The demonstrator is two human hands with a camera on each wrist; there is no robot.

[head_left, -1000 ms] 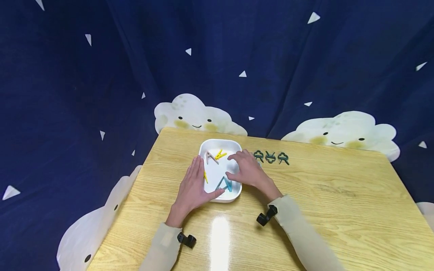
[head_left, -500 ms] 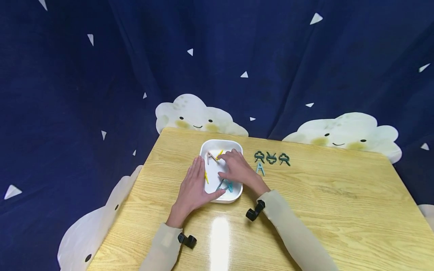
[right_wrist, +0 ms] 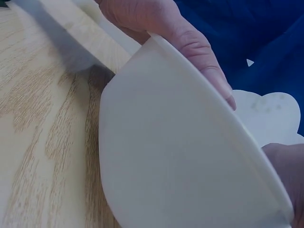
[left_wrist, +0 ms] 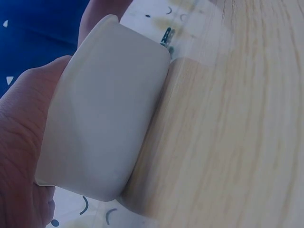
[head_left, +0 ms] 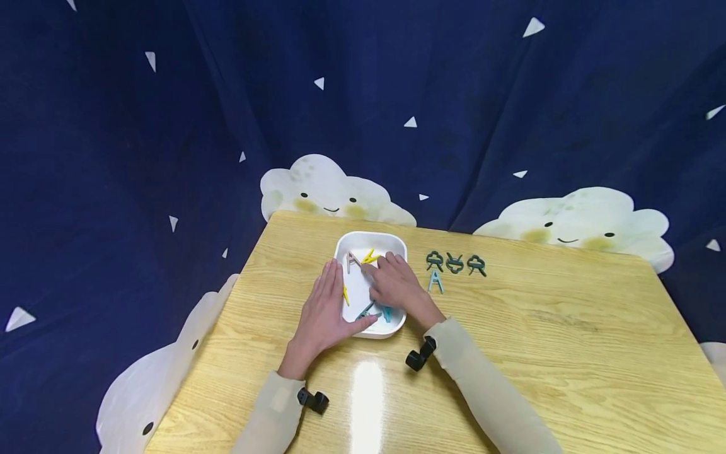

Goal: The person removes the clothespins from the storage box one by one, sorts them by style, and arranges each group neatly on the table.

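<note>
A white tray (head_left: pixel 371 238) lies on the table with several A-shaped clips inside. My left hand (head_left: pixel 323 312) rests along its left rim, fingers straight and thumb stretched over the near edge. My right hand (head_left: pixel 397 285) reaches over the right rim, index fingertip at a pink clip (head_left: pixel 349 261) and thumb apart from it; its other fingertips are hidden. Close by lies a yellow clip (head_left: pixel 370 256). Another yellow clip (head_left: pixel 345 295) is partly covered by the left hand. Near the left thumb lie a teal clip (head_left: pixel 387 313) and a darker one (head_left: pixel 365 310).
Right of the tray, several dark green clips (head_left: pixel 455 263) stand in a row on the wooden table (head_left: pixel 539 334). Below the leftmost lies a light blue clip (head_left: pixel 435 281). A dark blue curtain (head_left: pixel 363 113) with clouds hangs behind the table.
My right hand has moved left from the tray's right rim to the pink clip, uncovering the light blue clip on the table. The left hand has stayed in place.
</note>
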